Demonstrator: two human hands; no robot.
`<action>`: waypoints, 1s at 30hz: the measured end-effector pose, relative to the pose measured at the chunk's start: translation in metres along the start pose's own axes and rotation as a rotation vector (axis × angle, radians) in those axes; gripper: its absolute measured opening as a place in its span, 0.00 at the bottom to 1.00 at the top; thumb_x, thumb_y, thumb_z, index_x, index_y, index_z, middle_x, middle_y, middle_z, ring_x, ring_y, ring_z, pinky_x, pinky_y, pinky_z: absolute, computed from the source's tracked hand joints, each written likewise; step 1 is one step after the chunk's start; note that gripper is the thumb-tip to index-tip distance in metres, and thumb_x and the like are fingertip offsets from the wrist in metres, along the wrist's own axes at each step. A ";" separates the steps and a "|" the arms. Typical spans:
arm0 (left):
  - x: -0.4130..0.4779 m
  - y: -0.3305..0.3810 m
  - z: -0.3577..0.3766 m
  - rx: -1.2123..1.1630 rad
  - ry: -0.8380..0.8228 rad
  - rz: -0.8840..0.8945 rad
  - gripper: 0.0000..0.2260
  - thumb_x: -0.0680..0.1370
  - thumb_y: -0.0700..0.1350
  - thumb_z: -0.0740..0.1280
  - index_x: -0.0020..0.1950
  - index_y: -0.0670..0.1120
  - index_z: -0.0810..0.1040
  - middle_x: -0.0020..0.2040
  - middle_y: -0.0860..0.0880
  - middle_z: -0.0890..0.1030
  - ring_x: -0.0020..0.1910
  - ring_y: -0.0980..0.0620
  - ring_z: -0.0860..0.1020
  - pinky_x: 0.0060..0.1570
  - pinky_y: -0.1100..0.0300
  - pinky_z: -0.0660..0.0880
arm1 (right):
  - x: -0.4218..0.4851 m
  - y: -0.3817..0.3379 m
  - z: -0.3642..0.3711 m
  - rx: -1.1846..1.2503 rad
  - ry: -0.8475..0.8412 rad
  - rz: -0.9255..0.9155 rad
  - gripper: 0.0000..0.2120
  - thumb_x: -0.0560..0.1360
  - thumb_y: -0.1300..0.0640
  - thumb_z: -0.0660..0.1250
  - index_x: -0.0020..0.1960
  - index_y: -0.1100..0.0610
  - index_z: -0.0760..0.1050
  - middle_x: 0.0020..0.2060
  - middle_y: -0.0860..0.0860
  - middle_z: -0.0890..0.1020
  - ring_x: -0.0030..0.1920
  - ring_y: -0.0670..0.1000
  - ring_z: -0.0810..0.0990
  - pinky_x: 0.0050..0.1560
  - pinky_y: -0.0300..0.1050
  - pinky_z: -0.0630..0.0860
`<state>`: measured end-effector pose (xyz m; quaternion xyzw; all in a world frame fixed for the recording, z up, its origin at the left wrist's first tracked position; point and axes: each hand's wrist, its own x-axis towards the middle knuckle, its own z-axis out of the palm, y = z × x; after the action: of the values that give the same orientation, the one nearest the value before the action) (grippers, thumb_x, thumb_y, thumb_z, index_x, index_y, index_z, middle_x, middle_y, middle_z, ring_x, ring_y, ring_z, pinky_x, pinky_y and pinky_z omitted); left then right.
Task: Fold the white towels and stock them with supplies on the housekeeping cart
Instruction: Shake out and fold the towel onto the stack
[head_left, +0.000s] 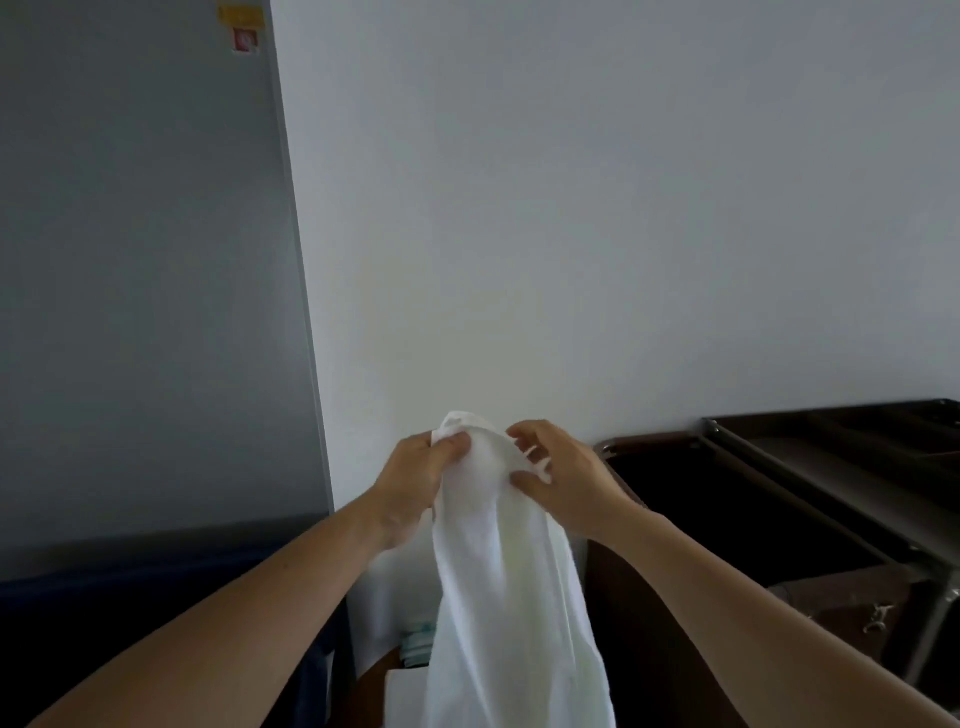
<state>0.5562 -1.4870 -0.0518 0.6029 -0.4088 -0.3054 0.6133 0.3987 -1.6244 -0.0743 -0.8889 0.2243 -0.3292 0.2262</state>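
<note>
A white towel (506, 587) hangs bunched in front of me, its top raised before the white wall and its lower part running off the bottom of the view. My left hand (415, 483) pinches the towel's top left edge. My right hand (558, 475) grips the top right part, thumb and fingers curled into the cloth. Both hands are close together at the towel's top. The dark housekeeping cart (810, 467) stands to the right, with its top tray and a dark bag opening beside it.
A grey door or panel (145, 260) fills the left side, with a dark blue surface (156, 597) below it. Some pale packets (415, 644) and a white box (405, 696) sit low behind the towel. The cart's metal frame (935, 613) is at the far right.
</note>
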 end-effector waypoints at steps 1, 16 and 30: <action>0.001 0.004 0.001 -0.002 -0.031 -0.023 0.11 0.82 0.47 0.64 0.55 0.43 0.83 0.50 0.45 0.86 0.49 0.46 0.85 0.51 0.49 0.81 | -0.002 -0.004 0.003 0.018 0.000 -0.049 0.21 0.75 0.55 0.70 0.65 0.44 0.72 0.53 0.37 0.76 0.51 0.38 0.77 0.52 0.39 0.74; -0.026 -0.028 0.014 -0.208 -0.290 -0.324 0.22 0.83 0.53 0.55 0.66 0.41 0.79 0.64 0.36 0.79 0.66 0.36 0.76 0.69 0.41 0.70 | -0.025 -0.006 0.014 0.028 -0.073 0.010 0.12 0.77 0.47 0.69 0.39 0.45 0.69 0.40 0.46 0.79 0.40 0.46 0.75 0.43 0.44 0.73; -0.029 -0.027 0.018 -0.021 -0.162 -0.221 0.15 0.82 0.41 0.60 0.59 0.34 0.80 0.56 0.32 0.80 0.57 0.32 0.79 0.59 0.39 0.78 | -0.035 -0.022 0.010 0.036 -0.039 -0.075 0.05 0.80 0.52 0.66 0.46 0.51 0.72 0.40 0.43 0.78 0.41 0.41 0.74 0.41 0.33 0.69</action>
<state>0.5299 -1.4730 -0.0832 0.6113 -0.3848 -0.4229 0.5471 0.3874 -1.5852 -0.0863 -0.8987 0.1804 -0.3242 0.2339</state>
